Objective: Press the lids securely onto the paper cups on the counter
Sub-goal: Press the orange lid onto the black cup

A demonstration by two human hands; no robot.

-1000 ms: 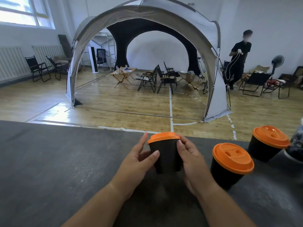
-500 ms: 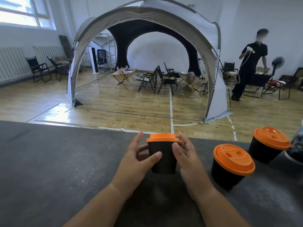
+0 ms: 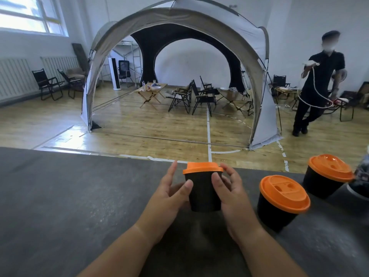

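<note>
A black paper cup (image 3: 203, 193) with an orange lid (image 3: 201, 167) is held just above the grey counter (image 3: 69, 196), a shadow beneath it. My left hand (image 3: 167, 198) grips its left side, thumb on the wall and fingers behind. My right hand (image 3: 233, 198) grips the right side, thumb on the wall and fingers spread near the lid's rim. Two more black cups stand to the right, a near cup (image 3: 275, 214) and a far cup (image 3: 321, 185), each with an orange lid on top.
A dark object (image 3: 361, 176) sits at the counter's right edge, cut off by the frame. Beyond the counter's far edge lie a wooden floor, a large tent (image 3: 179, 21) with folding chairs, and a person (image 3: 319, 82) handling a white cord.
The cup has risen slightly between my hands, and my fingers have spread out behind it. The person in the background has walked to the right.
</note>
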